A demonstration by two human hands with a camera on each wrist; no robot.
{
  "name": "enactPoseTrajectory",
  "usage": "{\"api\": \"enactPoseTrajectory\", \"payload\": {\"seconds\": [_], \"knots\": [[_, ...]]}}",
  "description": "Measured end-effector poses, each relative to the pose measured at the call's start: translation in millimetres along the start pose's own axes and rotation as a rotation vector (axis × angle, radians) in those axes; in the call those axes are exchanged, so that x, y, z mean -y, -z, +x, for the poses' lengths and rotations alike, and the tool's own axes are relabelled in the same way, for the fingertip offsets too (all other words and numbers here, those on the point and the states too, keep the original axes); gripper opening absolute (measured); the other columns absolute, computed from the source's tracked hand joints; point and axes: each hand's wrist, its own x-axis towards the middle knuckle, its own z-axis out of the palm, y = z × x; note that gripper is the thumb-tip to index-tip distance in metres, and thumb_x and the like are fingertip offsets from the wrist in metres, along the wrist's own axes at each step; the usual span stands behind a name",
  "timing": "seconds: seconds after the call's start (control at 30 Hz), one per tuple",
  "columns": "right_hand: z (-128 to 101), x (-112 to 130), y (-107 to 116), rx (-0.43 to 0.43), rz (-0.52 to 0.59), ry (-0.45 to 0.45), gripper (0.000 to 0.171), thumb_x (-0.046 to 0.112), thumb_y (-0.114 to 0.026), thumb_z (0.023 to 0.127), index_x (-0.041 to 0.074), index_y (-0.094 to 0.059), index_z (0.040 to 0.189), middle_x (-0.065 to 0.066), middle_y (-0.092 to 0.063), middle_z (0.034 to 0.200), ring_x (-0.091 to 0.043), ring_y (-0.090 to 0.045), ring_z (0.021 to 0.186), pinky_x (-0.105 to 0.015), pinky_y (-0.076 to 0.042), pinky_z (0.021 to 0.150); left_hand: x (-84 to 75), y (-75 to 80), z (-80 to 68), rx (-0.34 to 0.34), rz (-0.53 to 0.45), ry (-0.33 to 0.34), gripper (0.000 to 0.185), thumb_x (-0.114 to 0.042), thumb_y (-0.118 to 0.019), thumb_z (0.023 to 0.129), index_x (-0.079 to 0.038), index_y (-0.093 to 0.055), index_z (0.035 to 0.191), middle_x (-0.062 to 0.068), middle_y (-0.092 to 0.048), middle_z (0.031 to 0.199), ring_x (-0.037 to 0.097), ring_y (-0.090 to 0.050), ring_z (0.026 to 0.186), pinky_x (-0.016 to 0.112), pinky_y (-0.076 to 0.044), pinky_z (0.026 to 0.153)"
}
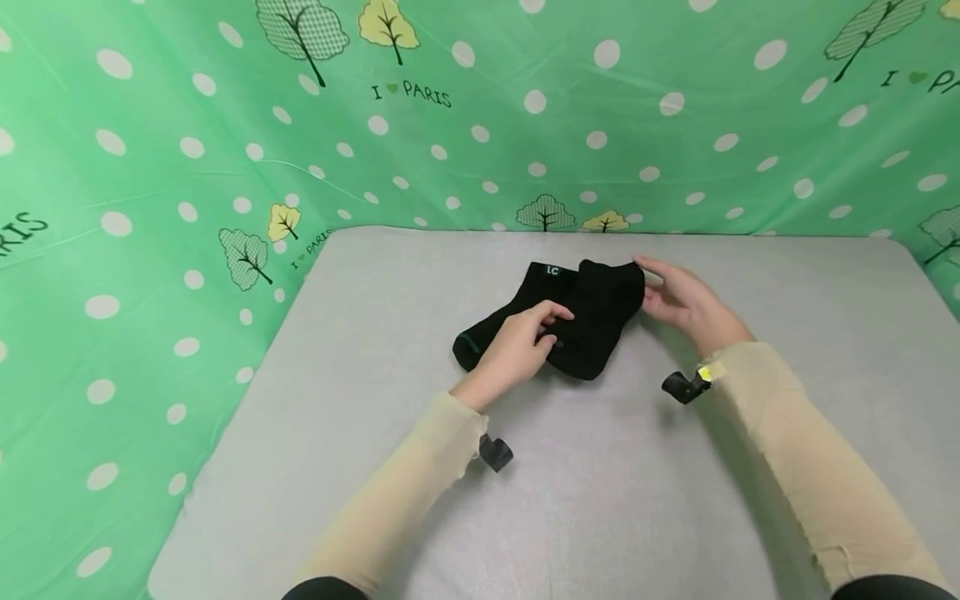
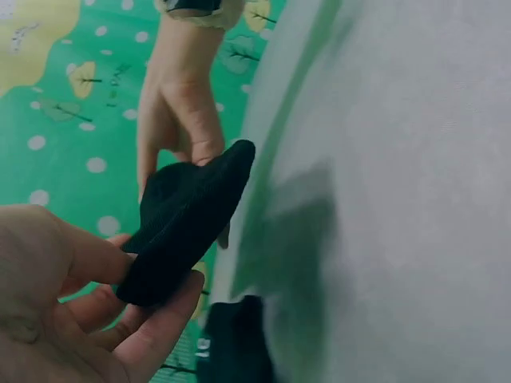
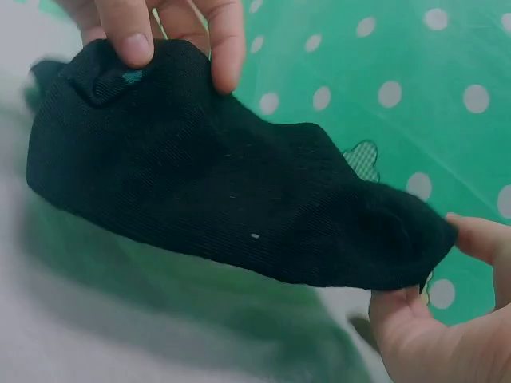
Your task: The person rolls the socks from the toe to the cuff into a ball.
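Observation:
Between the two hands a black sock is held up off the table, stretched lengthwise in the right wrist view. My left hand pinches one end, its thumb lying by a small teal mark. At the other end, my right hand pinches the sock's edge between thumb and fingers. A second black sock with white "LC" letters lies on the table, partly covered by the left hand and the held sock. In the left wrist view, the held sock appears nearly edge-on, above part of the lying sock.
The grey table reaches to a green polka-dot curtain printed with trees, which hangs behind it and on the left. A small black camera mount sits at the left wrist, another mount at the right wrist.

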Motion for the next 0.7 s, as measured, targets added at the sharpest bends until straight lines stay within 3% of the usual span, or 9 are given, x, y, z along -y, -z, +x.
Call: {"api": "enactPoseTrajectory", "payload": {"seconds": [0.1,0.2,0.3,0.47,0.6,0.7], "knots": [[-1,-1,-3,0.064,-0.007,-0.009,0.019,0.020,-0.060,0.100,0.015,-0.049,0.115,-0.003,-0.062,0.092,-0.013,-0.064,0.077,-0.024,-0.056,0.073,-2.8,10.9,-3.3,-0.002,-0.039,-0.011,0.035,-0.002,-0.055,0.098,-0.021,-0.061,0.128,0.004,-0.064,0.124,0.017,-0.062,0.102,0.028,-0.051,0.084],[-2,-4,-10,0.095,-0.081,0.018,0.007,0.019,-0.057,0.101,0.012,-0.058,0.102,0.000,-0.067,0.091,-0.013,-0.065,0.079,-0.024,-0.056,0.073,-3.5,22.2,-5.8,-0.013,-0.088,-0.017,0.036,-0.002,-0.054,0.098,-0.021,-0.061,0.127,0.004,-0.065,0.124,0.019,-0.062,0.100,0.030,-0.050,0.081],[-3,-7,-20,0.094,-0.194,0.070,0.006,0.015,-0.054,0.102,0.015,-0.058,0.106,0.004,-0.065,0.100,-0.011,-0.066,0.086,-0.022,-0.055,0.077,0.0,33.8,-7.1,-0.041,-0.128,-0.030,0.036,0.001,-0.053,0.098,-0.018,-0.062,0.126,0.006,-0.065,0.122,0.021,-0.063,0.099,0.032,-0.049,0.081],[-2,-14,-39,-0.010,-0.416,0.172,0.018,0.018,-0.057,0.101,0.019,-0.052,0.118,0.005,-0.051,0.114,-0.006,-0.061,0.091,-0.019,-0.054,0.077,15.0,54.4,-8.1,-0.070,-0.199,-0.018,0.035,0.003,-0.051,0.097,-0.012,-0.062,0.126,0.010,-0.064,0.119,0.024,-0.065,0.096,0.031,-0.053,0.079],[3,-18,-48,-0.081,-0.530,0.237,0.022,0.022,-0.059,0.100,0.018,-0.052,0.120,0.003,-0.052,0.113,-0.006,-0.060,0.087,-0.020,-0.054,0.076,30.6,69.2,-10.5,-0.039,-0.282,0.064,0.033,0.000,-0.049,0.100,-0.011,-0.060,0.129,0.012,-0.063,0.120,0.025,-0.064,0.091,0.030,-0.055,0.071],[10,-21,-51,-0.125,-0.617,0.272,0.033,0.025,-0.059,0.100,0.015,-0.052,0.130,0.003,-0.056,0.109,-0.003,-0.062,0.082,-0.019,-0.055,0.078,42.5,76.8,-12.9,-0.010,-0.310,0.135,0.032,-0.002,-0.048,0.101,-0.010,-0.058,0.130,0.014,-0.062,0.122,0.024,-0.063,0.094,0.029,-0.054,0.070]]}}
